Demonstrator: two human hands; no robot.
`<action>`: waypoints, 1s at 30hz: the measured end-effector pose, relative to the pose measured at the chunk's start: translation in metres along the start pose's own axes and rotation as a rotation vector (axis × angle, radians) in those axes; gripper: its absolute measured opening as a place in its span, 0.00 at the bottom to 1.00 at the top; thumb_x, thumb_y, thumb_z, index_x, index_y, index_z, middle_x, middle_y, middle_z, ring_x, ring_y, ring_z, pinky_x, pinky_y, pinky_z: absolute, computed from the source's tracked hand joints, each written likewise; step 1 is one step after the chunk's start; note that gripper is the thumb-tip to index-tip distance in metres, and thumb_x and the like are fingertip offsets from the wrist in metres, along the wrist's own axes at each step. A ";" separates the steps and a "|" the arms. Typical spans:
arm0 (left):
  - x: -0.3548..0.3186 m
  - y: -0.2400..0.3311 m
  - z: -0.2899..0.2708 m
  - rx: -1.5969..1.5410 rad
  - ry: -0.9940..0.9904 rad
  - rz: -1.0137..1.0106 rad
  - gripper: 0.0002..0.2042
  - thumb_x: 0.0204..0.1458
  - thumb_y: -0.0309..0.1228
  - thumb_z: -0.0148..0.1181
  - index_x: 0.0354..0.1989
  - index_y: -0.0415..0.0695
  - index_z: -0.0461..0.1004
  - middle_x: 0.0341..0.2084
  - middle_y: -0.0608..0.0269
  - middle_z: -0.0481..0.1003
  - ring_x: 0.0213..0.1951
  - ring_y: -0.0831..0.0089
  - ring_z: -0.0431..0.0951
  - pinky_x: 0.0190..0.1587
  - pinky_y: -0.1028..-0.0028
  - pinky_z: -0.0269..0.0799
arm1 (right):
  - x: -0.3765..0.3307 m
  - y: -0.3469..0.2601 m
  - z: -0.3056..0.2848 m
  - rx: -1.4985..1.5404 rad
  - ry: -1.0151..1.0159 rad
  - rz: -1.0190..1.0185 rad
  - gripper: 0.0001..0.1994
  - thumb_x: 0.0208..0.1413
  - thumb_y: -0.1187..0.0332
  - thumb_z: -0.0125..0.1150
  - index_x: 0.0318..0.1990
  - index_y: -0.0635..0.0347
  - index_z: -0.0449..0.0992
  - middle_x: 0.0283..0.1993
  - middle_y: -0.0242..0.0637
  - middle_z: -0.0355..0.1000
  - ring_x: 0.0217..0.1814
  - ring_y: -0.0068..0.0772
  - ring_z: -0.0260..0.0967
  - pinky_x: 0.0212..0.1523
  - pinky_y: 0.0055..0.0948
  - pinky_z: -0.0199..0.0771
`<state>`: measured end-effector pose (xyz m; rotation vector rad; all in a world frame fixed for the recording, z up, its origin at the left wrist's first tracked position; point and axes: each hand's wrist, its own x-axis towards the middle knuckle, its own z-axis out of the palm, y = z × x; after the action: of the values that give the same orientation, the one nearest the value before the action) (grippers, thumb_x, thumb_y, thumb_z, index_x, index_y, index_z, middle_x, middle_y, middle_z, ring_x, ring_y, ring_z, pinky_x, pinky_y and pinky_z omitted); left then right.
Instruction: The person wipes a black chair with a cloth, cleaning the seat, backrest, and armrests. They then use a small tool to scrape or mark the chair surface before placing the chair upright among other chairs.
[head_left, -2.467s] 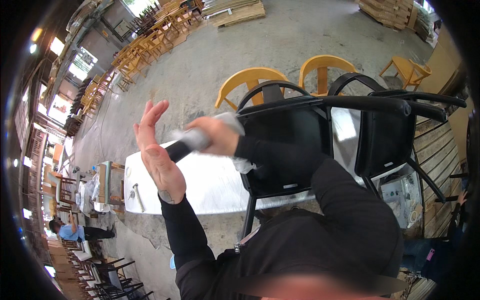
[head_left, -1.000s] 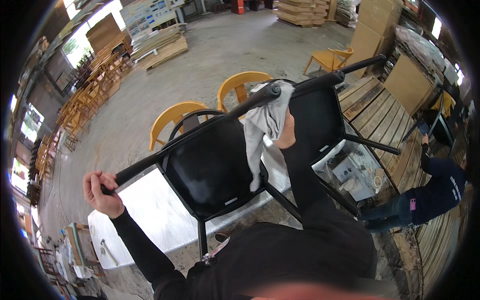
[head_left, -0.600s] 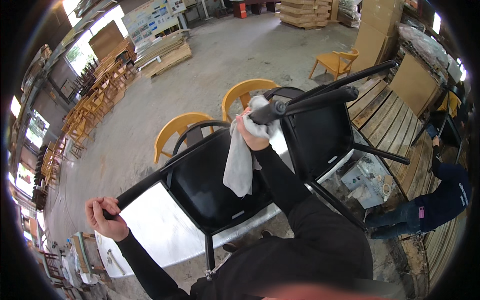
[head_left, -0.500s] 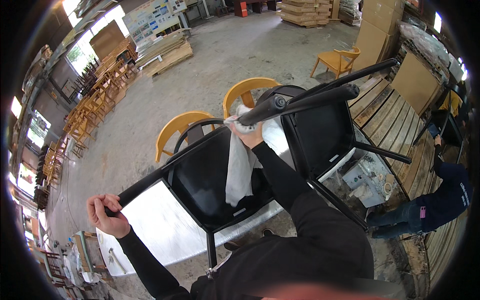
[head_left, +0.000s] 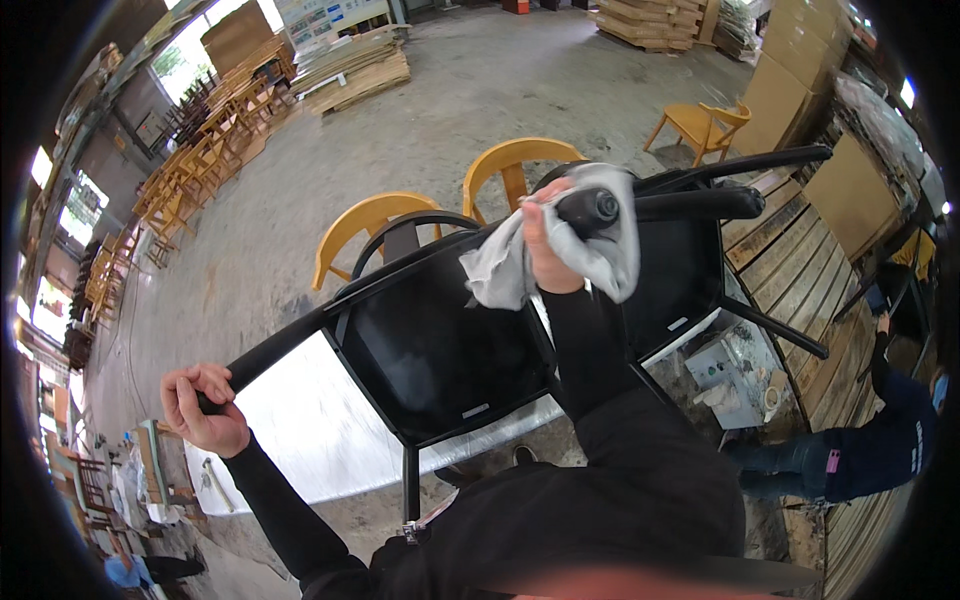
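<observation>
Though inside cloth (head_left: pixel 500 268), chair leg (head_left: pixel 603 208) visible

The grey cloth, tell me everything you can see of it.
The cloth is plain, pale grey, thin and soft-looking fabric, creased and bunched. The right hand grips it around the end of a black chair leg, whose round tip shows bare. One part hangs loose at the hand's left; another folds down along the leg's right side.
</observation>
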<state>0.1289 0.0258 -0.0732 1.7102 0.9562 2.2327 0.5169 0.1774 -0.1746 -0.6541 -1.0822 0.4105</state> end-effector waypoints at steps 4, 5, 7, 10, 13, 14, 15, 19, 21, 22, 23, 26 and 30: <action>0.003 -0.001 0.000 -0.036 -0.029 -0.009 0.10 0.62 0.28 0.45 0.31 0.37 0.70 0.10 0.66 0.62 0.14 0.77 0.63 0.27 0.72 0.67 | -0.033 0.096 0.018 -0.018 -0.099 0.411 0.24 0.42 0.73 0.74 0.48 0.62 0.69 0.44 0.38 0.72 0.48 0.32 0.71 0.49 0.33 0.73; 0.003 -0.002 0.000 -0.021 -0.024 -0.012 0.10 0.62 0.28 0.45 0.31 0.37 0.70 0.10 0.66 0.62 0.14 0.77 0.63 0.26 0.72 0.67 | -0.038 0.115 0.019 -0.131 -0.167 0.379 0.28 0.40 0.70 0.76 0.49 0.64 0.69 0.45 0.39 0.73 0.50 0.34 0.71 0.51 0.35 0.73; 0.003 -0.001 -0.001 0.000 -0.032 0.021 0.10 0.63 0.28 0.45 0.31 0.37 0.70 0.10 0.66 0.62 0.14 0.77 0.62 0.25 0.72 0.66 | -0.043 0.126 0.015 -0.381 -0.233 0.479 0.36 0.39 0.55 0.79 0.51 0.66 0.68 0.52 0.44 0.68 0.54 0.41 0.67 0.59 0.39 0.65; 0.002 -0.001 -0.002 -0.038 -0.019 -0.012 0.10 0.62 0.28 0.46 0.30 0.37 0.69 0.10 0.66 0.62 0.14 0.77 0.62 0.24 0.71 0.66 | -0.028 0.077 0.007 -0.492 -0.192 0.045 0.29 0.45 0.60 0.76 0.50 0.67 0.68 0.51 0.43 0.69 0.54 0.37 0.67 0.54 0.37 0.70; 0.001 0.001 -0.005 -0.001 0.027 -0.060 0.11 0.62 0.29 0.45 0.30 0.38 0.70 0.10 0.66 0.61 0.14 0.76 0.62 0.26 0.70 0.67 | -0.004 -0.008 0.005 -0.197 0.005 -0.286 0.13 0.48 0.70 0.71 0.40 0.62 0.76 0.39 0.33 0.74 0.44 0.32 0.72 0.50 0.30 0.72; 0.002 0.000 -0.005 0.011 0.005 -0.050 0.11 0.62 0.30 0.44 0.31 0.37 0.70 0.10 0.65 0.61 0.14 0.75 0.62 0.27 0.70 0.67 | 0.008 -0.026 0.001 -0.097 -0.015 -0.246 0.11 0.50 0.69 0.69 0.39 0.62 0.75 0.37 0.32 0.73 0.42 0.29 0.71 0.48 0.28 0.71; 0.003 0.000 -0.007 -0.001 -0.036 -0.039 0.11 0.62 0.29 0.44 0.31 0.37 0.70 0.10 0.65 0.61 0.14 0.75 0.62 0.27 0.69 0.68 | 0.013 -0.032 0.003 -0.003 -0.032 -0.199 0.10 0.53 0.68 0.68 0.38 0.61 0.75 0.36 0.31 0.73 0.40 0.27 0.70 0.46 0.26 0.70; 0.005 0.000 -0.010 -0.028 -0.077 -0.023 0.11 0.62 0.29 0.44 0.33 0.35 0.72 0.12 0.64 0.63 0.15 0.74 0.64 0.30 0.68 0.69 | -0.016 0.024 0.016 -0.283 -0.020 -0.046 0.15 0.49 0.70 0.72 0.44 0.61 0.76 0.39 0.35 0.76 0.42 0.25 0.73 0.47 0.27 0.73; 0.006 -0.001 -0.009 -0.059 -0.100 -0.008 0.11 0.61 0.28 0.44 0.33 0.35 0.72 0.12 0.64 0.64 0.16 0.74 0.65 0.30 0.67 0.69 | -0.050 0.083 0.027 -0.437 0.007 0.288 0.28 0.42 0.66 0.76 0.51 0.66 0.72 0.50 0.45 0.74 0.52 0.38 0.73 0.53 0.37 0.71; 0.006 -0.002 -0.009 -0.064 -0.106 -0.005 0.11 0.61 0.28 0.44 0.33 0.35 0.72 0.12 0.64 0.64 0.16 0.74 0.65 0.30 0.67 0.69 | -0.070 0.104 0.019 -0.614 -0.085 0.378 0.33 0.43 0.63 0.74 0.55 0.70 0.65 0.54 0.56 0.67 0.59 0.54 0.65 0.60 0.42 0.65; 0.006 -0.002 -0.008 -0.068 -0.111 -0.003 0.11 0.61 0.28 0.44 0.33 0.35 0.72 0.12 0.64 0.64 0.16 0.74 0.65 0.30 0.68 0.69 | -0.083 0.123 0.012 -0.730 -0.184 0.436 0.31 0.45 0.63 0.72 0.53 0.71 0.64 0.48 0.57 0.67 0.55 0.60 0.65 0.57 0.44 0.65; 0.005 0.000 -0.007 -0.036 -0.092 0.006 0.11 0.61 0.28 0.45 0.32 0.35 0.72 0.12 0.64 0.64 0.16 0.74 0.64 0.30 0.67 0.69 | -0.121 0.145 -0.014 -0.981 -0.379 0.112 0.27 0.43 0.71 0.68 0.49 0.70 0.61 0.49 0.58 0.64 0.55 0.63 0.61 0.56 0.49 0.63; 0.003 0.001 -0.005 -0.045 -0.056 0.004 0.11 0.62 0.28 0.45 0.32 0.35 0.72 0.12 0.63 0.64 0.16 0.75 0.64 0.30 0.67 0.70 | -0.170 0.111 -0.068 -1.258 -0.637 0.323 0.36 0.41 0.65 0.71 0.56 0.71 0.58 0.55 0.59 0.65 0.58 0.60 0.64 0.55 0.49 0.67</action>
<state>0.1241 0.0248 -0.0713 1.7473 0.8842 2.1795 0.5073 0.1371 -0.3848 -1.9127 -1.8341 0.1607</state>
